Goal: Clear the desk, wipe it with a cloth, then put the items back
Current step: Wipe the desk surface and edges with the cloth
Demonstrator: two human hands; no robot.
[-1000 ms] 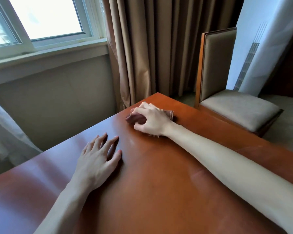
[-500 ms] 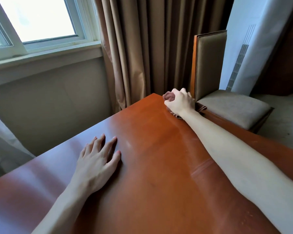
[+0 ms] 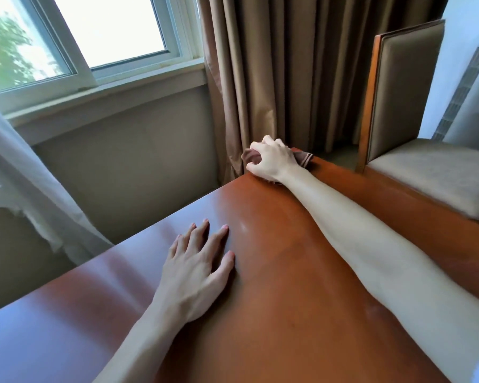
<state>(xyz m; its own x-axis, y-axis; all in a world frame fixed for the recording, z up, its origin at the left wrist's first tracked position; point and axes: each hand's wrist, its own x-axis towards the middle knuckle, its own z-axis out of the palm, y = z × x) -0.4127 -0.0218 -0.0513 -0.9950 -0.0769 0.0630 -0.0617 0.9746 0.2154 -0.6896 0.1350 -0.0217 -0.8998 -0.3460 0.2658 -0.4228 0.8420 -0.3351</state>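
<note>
A glossy reddish-brown wooden desk [image 3: 274, 313] fills the lower part of the head view. My right hand [image 3: 270, 161] is stretched to the desk's far corner, closed on a small brownish cloth [image 3: 304, 156] that it presses against the wood; most of the cloth is hidden under the hand. My left hand [image 3: 198, 269] lies flat on the desk nearer to me, palm down, fingers spread, holding nothing.
An upholstered wooden chair [image 3: 415, 150] stands close against the desk's right side. Brown curtains [image 3: 274, 73] hang just behind the far corner. A window [image 3: 94, 37] with a sill and a sheer white curtain [image 3: 33, 194] are at the left.
My right hand slid the cloth from the desk's middle to the far corner by the curtain. My left hand stayed flat in place. The view tilted a little.
</note>
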